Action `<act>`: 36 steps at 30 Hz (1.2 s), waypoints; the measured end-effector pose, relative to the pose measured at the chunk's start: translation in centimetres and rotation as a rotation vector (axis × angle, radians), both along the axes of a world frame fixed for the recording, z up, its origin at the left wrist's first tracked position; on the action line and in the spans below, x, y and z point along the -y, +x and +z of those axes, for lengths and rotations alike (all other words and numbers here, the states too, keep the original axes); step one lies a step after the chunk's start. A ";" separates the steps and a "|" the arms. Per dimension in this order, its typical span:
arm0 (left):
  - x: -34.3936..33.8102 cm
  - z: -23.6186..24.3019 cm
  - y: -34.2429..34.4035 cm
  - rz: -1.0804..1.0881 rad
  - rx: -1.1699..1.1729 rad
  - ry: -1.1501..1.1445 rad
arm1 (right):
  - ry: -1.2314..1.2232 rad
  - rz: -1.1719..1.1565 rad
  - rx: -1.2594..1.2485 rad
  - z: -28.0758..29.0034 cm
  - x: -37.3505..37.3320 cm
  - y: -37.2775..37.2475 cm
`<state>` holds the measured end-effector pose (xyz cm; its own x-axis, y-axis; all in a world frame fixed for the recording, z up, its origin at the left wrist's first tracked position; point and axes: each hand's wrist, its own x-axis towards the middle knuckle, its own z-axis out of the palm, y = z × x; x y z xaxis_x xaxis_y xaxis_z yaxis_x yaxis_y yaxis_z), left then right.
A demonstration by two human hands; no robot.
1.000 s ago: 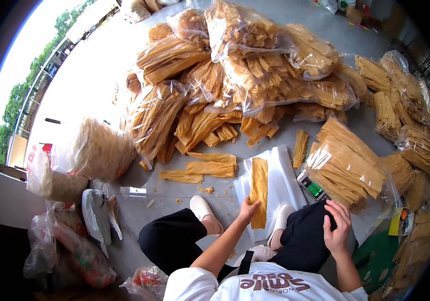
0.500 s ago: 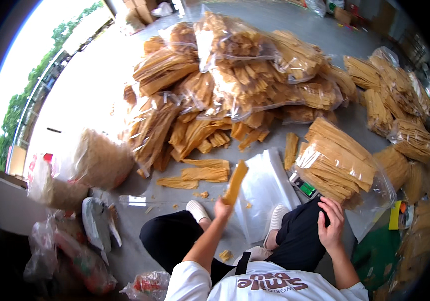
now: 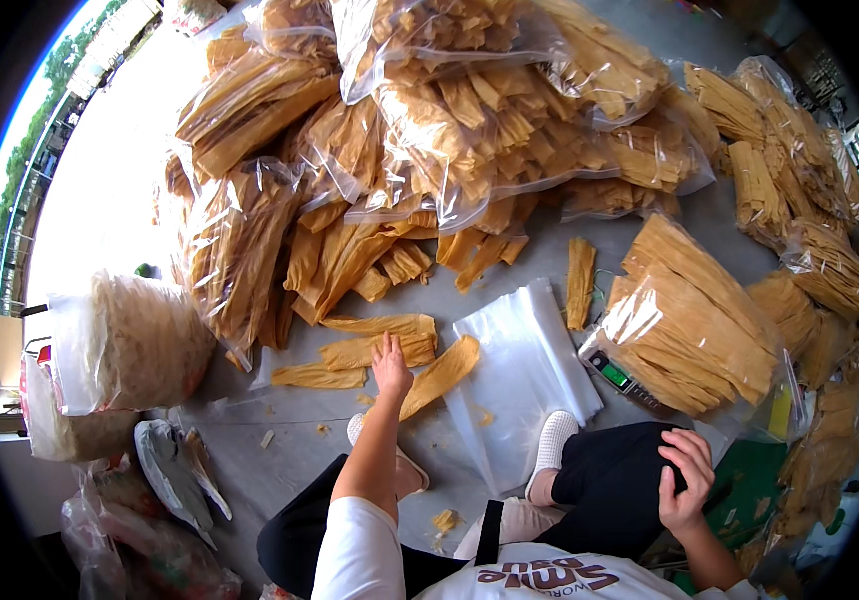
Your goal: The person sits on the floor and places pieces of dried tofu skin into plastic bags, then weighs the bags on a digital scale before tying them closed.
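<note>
My left hand reaches down to the floor, fingers stretched over several flat, dry yellow-brown strips that look like dried bean curd sheets. Beside its wrist, one longer strip lies slanting, its far end by a stack of clear plastic bags; the wrist hides part of it. My right hand rests on my right knee with its fingers apart and holds nothing. Ahead of that knee, a clear bag packed with strips sits on a scale with a green screen.
A large heap of filled clear bags spreads across the floor ahead. More packed bags line the right side. At left stand white wrapped bundles, with crumpled plastic nearer me. A single strip lies beyond the flat bags.
My left hand has moved forward and left to the strips on the floor. The strip it held raised now lies low beside the wrist. The view has shifted; my right hand stays on the knee.
</note>
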<state>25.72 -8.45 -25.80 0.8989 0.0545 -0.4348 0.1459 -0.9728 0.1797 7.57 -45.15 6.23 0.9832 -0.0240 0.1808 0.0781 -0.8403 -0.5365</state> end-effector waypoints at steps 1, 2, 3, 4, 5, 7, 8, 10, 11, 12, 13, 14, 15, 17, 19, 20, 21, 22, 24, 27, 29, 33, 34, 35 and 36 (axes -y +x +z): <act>-0.2 -0.4 0.6 -0.077 -0.010 0.012 | -0.010 0.001 -0.015 0.1 0.0 0.3; -0.6 -0.8 1.0 -0.155 -0.020 0.023 | -0.008 0.008 -0.022 0.0 -0.1 0.6; -0.8 -1.2 1.0 -0.233 -0.030 0.033 | -0.006 0.017 -0.030 0.0 -0.1 0.9; -0.8 -1.7 0.7 -0.357 0.041 0.094 | -0.007 0.021 -0.035 0.0 -0.1 1.1; 0.0 -1.1 0.9 -0.372 0.003 0.113 | -0.014 0.018 -0.043 -0.1 0.0 1.1; 1.5 0.2 0.6 -0.392 -0.068 0.159 | -0.022 0.024 -0.051 -0.2 0.1 1.3; 1.3 -0.9 -0.2 -0.443 0.111 0.186 | -0.021 0.027 -0.052 -0.1 0.0 1.3; 0.9 -1.0 -0.4 -0.414 -0.001 0.136 | -0.019 0.033 -0.049 0.1 -0.2 1.3; 0.7 -0.9 -0.6 -0.398 -0.054 0.112 | -0.020 0.037 -0.044 0.2 -0.3 1.2; 0.1 -1.1 -1.4 -0.366 0.134 0.024 | -0.020 0.041 -0.038 0.3 -0.4 1.0; 0.1 -0.2 -1.0 -0.334 0.229 -0.068 | -0.022 0.038 -0.028 0.5 -0.5 1.0; 0.1 0.8 -0.5 -0.302 0.322 -0.162 | -0.021 0.031 -0.019 0.6 -0.6 0.8; 0.1 1.8 0.0 -0.271 0.415 -0.256 | -0.019 0.023 -0.010 0.6 -0.8 0.6; 0.7 5.8 1.6 -0.219 0.466 -0.397 | -0.004 0.010 0.036 1.0 -1.2 0.1; 3.1 13.0 3.1 -0.176 0.452 -0.684 | -0.017 0.017 0.056 1.4 -1.4 -0.2; 3.6 15.1 3.9 -0.145 0.478 -0.726 | -0.010 0.027 0.093 1.3 -1.6 -0.5; 4.3 17.2 4.2 -0.072 0.491 -0.849 | -0.002 0.035 0.130 1.1 -1.7 -0.8; 5.1 19.3 4.5 -0.024 0.527 -1.009 | 0.017 0.046 0.173 1.0 -1.9 -0.9; 8.5 24.2 4.2 0.032 0.452 -1.456 | 0.107 0.025 0.214 0.5 -1.5 -1.9; 14.4 32.9 1.0 -0.029 0.427 -1.706 | 0.227 -0.078 0.289 -0.1 -0.1 -3.6; 17.3 37.9 -2.4 -0.090 0.438 -1.813 | 0.230 -0.079 0.314 -0.3 0.2 -4.0; 22.3 42.2 -9.0 -0.293 0.336 -1.911 | 0.085 -0.186 0.440 3.2 1.1 -4.3; 23.7 42.7 -10.8 -0.257 0.261 -1.954 | 0.060 -0.248 0.492 4.6 1.4 -4.6; 25.3 42.9 -12.6 -0.215 0.182 -1.991 | 0.085 -0.277 0.458 4.6 2.3 -5.4; 26.9 42.6 -13.9 -0.156 0.126 -2.005 | 0.110 -0.304 0.424 4.5 3.5 -6.5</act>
